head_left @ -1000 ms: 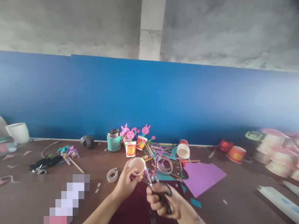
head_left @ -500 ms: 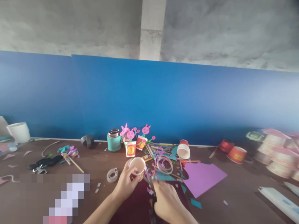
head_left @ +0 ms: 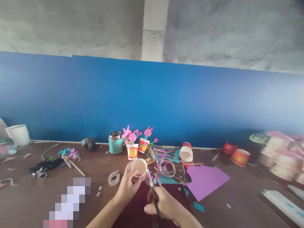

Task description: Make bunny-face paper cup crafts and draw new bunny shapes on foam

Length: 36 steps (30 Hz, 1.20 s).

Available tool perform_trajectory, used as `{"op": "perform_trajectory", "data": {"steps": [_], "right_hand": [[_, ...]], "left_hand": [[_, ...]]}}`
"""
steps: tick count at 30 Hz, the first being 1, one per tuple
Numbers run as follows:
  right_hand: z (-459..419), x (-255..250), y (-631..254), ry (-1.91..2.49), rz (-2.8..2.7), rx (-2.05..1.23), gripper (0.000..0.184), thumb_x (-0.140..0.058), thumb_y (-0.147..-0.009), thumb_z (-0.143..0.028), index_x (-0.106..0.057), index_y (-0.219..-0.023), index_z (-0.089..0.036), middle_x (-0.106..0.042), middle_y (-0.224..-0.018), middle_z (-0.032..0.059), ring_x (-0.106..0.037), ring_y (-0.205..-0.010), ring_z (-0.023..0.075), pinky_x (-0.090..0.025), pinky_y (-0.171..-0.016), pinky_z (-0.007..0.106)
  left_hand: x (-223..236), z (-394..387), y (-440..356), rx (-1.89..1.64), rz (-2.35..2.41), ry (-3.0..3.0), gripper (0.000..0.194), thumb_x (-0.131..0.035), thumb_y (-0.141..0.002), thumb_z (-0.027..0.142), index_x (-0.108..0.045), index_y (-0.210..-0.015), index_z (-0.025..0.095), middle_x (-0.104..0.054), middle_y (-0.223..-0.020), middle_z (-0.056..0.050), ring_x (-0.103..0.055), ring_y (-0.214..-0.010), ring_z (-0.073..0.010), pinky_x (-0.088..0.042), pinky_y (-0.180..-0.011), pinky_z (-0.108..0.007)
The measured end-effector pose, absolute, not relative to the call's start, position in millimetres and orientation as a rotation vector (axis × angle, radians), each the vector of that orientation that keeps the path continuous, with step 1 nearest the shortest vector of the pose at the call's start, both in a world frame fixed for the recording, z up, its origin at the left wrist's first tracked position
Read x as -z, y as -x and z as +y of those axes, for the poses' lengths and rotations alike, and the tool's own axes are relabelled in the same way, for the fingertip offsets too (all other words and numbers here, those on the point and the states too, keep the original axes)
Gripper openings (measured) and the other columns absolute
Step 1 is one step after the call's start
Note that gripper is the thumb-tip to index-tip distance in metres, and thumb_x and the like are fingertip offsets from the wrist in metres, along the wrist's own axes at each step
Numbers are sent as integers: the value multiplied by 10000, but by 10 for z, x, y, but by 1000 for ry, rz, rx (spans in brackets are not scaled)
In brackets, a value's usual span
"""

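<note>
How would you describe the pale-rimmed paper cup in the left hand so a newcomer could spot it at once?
Below the wide, flat blue partition, find the dark brown table. Over its near middle, a bare left hand grips the pale-rimmed paper cup, its open mouth showing. Unlike the red-and-white paper cups with pink cut-out figures just beyond, it is held in a hand.

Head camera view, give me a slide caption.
Left hand holds a paper cup, right hand scissors, above a cluttered table.
</note>
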State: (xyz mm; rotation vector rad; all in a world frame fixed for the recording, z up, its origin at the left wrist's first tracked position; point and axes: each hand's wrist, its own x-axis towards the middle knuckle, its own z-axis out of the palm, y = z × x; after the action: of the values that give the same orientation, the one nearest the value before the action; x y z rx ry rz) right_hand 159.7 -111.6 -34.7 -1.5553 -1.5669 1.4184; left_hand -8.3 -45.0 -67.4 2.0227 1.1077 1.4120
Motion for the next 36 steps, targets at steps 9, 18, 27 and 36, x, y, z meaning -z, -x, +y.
{"op": "perform_trajectory", "data": {"steps": [9,18,27,36], "right_hand": [[-1138,412,-1577,1938,-2114,-65,388,-501,-660,-7,-611,-998,-163,-579,-1134,138,-488,-1114,293,-367,-889,354],[-1068,350,-1582,1629,-1634,-981,160,-656,-642,-228,-580,-768,-166,-576,-705,-3,-535,-686,158,-414,-639,253],[-1021,416,-1606,1751,-1636,-888,149,-657,-620,-228,-573,-729,-172,-570,-684,-4,-542,-684,166,-418,-635,261],[-1041,530,-1633,1903,-1922,-5,483,-561,-656,-63,-584,-1132,-136,-535,-1196,156,-412,-1200,315,-321,-988,366]], "left_hand": [[614,-469,112,-1316,1126,-2028,178,-553,-810,293,-589,-682,174,-532,-1145,-114,-575,-1040,-271,-537,-769,-338],[633,-478,87,-1441,863,-1556,765,-632,-761,278,-153,-1357,262,-461,-1293,-135,-547,-1125,-248,-485,-905,-424],[681,-389,84,-1412,870,-1530,432,-579,-783,351,-443,-1160,191,-604,-1114,-98,-625,-991,-225,-522,-823,-340],[601,-348,193,-1440,1167,-1800,325,-591,-743,290,-587,-1046,172,-629,-1017,-76,-604,-966,-239,-482,-846,-370]]}}
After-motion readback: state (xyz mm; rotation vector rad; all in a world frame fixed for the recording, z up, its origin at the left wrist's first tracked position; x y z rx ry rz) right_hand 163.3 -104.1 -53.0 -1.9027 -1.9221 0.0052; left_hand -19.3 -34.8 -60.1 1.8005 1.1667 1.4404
